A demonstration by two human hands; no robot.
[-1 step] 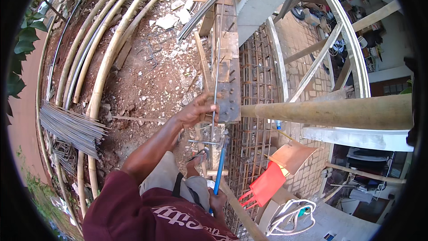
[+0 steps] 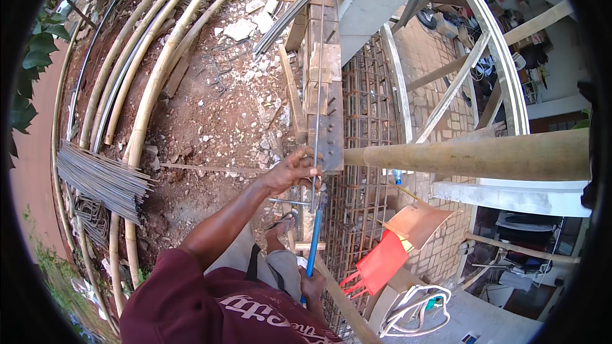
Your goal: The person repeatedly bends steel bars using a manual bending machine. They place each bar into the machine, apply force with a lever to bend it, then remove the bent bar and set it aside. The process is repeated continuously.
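My left hand (image 2: 293, 173) is closed round a long thin steel rod (image 2: 319, 99), thumb and fingers pinching it near its lower end. The rod lies lengthwise along a wooden beam (image 2: 334, 143) with short metal pegs standing in it. My right hand (image 2: 312, 285) grips the blue handle (image 2: 313, 242) of a bar-like tool, low by my right side. The tool's metal head (image 2: 322, 202) is just beyond the beam's near end, close to the rod's lower end; whether they touch I cannot tell. A short metal crossbar (image 2: 290, 202) lies beside it.
A cage of tied rebar (image 2: 366, 121) runs along the beam's right. A thick bamboo pole (image 2: 472, 156) crosses from the right. Cut steel rods (image 2: 102, 178) lie in a bundle at left across bamboo poles (image 2: 156, 89). A red bag (image 2: 382, 261) sits at lower right.
My left hand has shifted slightly toward me and to the right, carrying the rod with it. The rod's lower end is nearer the tool head. My right hand is nearly unmoved.
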